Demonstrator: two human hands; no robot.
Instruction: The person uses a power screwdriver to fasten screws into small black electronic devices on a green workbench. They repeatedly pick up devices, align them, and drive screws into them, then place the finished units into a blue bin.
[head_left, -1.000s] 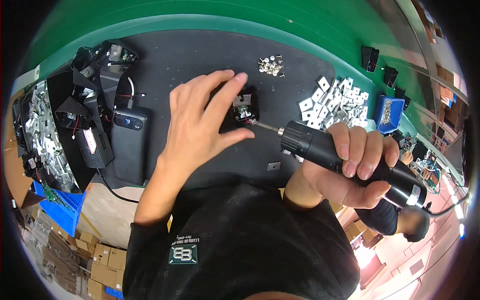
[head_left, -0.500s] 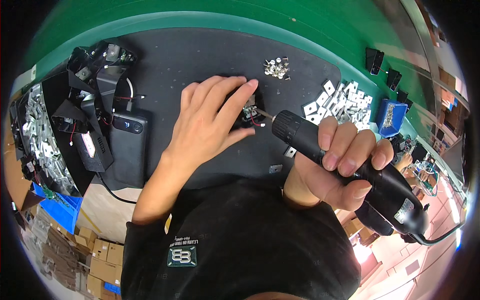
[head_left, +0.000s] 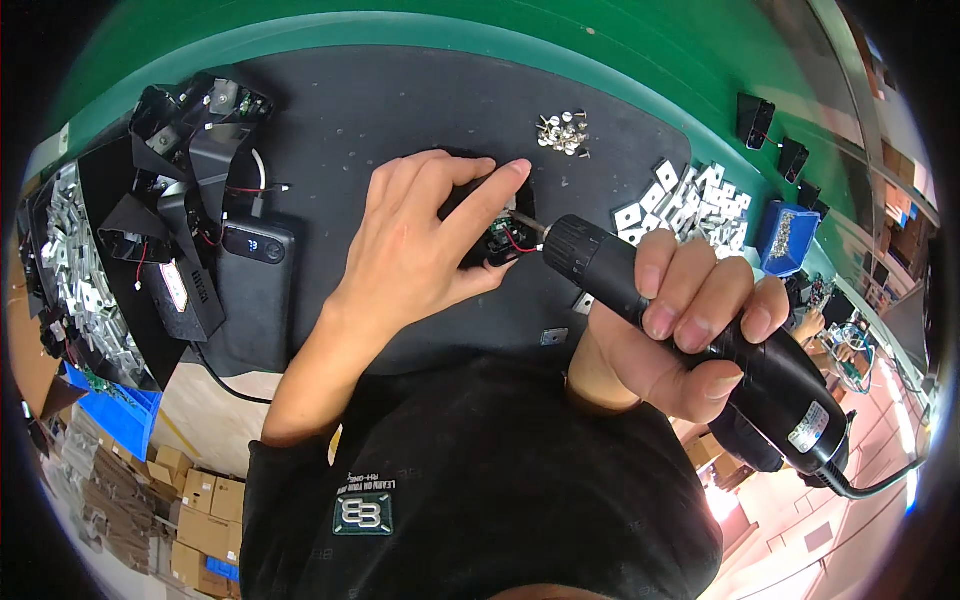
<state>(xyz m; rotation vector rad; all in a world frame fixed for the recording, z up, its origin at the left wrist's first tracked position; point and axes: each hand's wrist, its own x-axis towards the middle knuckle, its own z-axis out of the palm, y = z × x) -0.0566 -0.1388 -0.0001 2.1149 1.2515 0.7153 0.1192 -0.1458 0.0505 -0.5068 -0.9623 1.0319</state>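
Part: small, black, red wires showing, on bench
Left hand: fingers pinching part
Right hand: clenched around screwdriver

Electric screwdriver: black plastic body, matt, ribbed collar near tip, metal bit; small black part under left hand: plastic, red wire; work mat: dark, matt, slightly grainy; table: green, smooth; brackets: bright bare metal; screws: shiny metal; power bank: black, satin plastic; boxes: brown cardboard
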